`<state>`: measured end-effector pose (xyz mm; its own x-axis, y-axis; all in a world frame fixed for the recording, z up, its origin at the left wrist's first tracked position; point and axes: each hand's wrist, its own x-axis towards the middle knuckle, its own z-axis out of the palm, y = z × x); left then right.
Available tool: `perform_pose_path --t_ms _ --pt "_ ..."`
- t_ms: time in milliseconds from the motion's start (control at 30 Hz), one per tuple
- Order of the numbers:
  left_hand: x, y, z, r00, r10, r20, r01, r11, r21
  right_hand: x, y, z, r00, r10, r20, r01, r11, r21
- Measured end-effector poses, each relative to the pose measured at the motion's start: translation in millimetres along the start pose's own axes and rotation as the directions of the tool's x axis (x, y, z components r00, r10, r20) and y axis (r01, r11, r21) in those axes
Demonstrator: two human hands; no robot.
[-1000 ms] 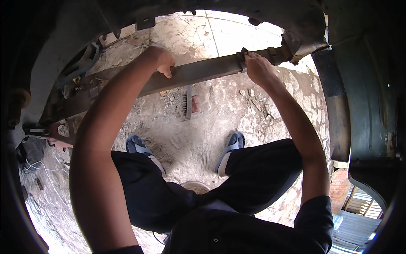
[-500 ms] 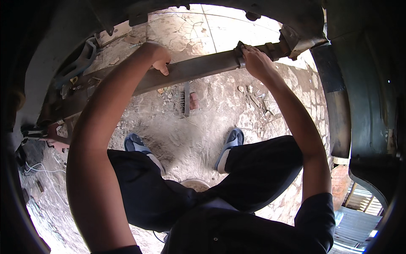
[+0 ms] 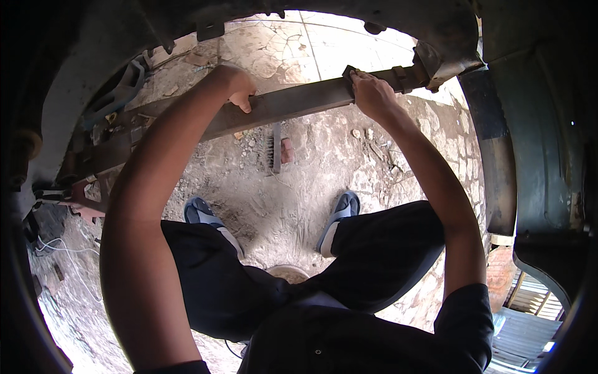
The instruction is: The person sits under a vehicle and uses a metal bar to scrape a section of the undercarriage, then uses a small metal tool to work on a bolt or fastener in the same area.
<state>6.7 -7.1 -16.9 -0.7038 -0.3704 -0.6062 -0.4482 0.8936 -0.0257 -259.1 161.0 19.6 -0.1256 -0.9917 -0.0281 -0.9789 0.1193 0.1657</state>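
Ground (image 3: 274,215): one dusty, pale stretch, cracked into slabs toward its far edge, with rubble scattered below the bar (image 3: 305,106) and on the right.
Dark frame (image 3: 430,25): one, arching over the ground's far edge; one green panel (image 3: 545,156) stands along the right edge.
Long bar: one, brown-grey metal, slanting from lower left to upper right above the ground; its right end meets the frame.
Hands on it: two, well apart along its length.
Left hand (image 3: 238,87): on the bar left of its middle, thumb bent against the near face; the other fingers are hidden, so I cannot tell how tightly they close.
Right hand (image 3: 375,96): toward the bar's right end, fingers grasping one small dark pad (image 3: 349,72) against the bar.
Dark pad: one, with a corner poking past the bar's far edge.
Brush (image 3: 276,149): one, lying on the ground below the bar, bristles facing left.
Brick piece (image 3: 287,151): one, reddish, just right of the brush.
Shoes: two, blue and grey, a left one (image 3: 202,210) and a right one (image 3: 346,206), set apart on the ground.
Bowl (image 3: 289,270): one round rim showing between two dark trouser legs (image 3: 386,255).
White cord (image 3: 67,250): one, looped near the ground's left edge.
Corrugated sheets (image 3: 523,333): at the lower right corner; number unclear.
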Motion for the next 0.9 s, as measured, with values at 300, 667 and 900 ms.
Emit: perform_pose_path --t_ms 300,667,900 --pt "0 1 -1 1.0 0.001 0.004 -0.001 0.999 0.034 1 4 0 0.999 -0.006 -0.033 0.006 1.0 -0.017" --pt "-5 -3 4 1.0 -0.012 0.015 0.012 1.0 -0.017 3 9 12 0.992 -0.067 -0.105 0.066 0.998 -0.01" --pt "-7 9 -15 0.987 -0.061 0.148 0.068 0.997 -0.042 0 30 15 0.981 -0.102 -0.164 0.088 0.992 -0.088"
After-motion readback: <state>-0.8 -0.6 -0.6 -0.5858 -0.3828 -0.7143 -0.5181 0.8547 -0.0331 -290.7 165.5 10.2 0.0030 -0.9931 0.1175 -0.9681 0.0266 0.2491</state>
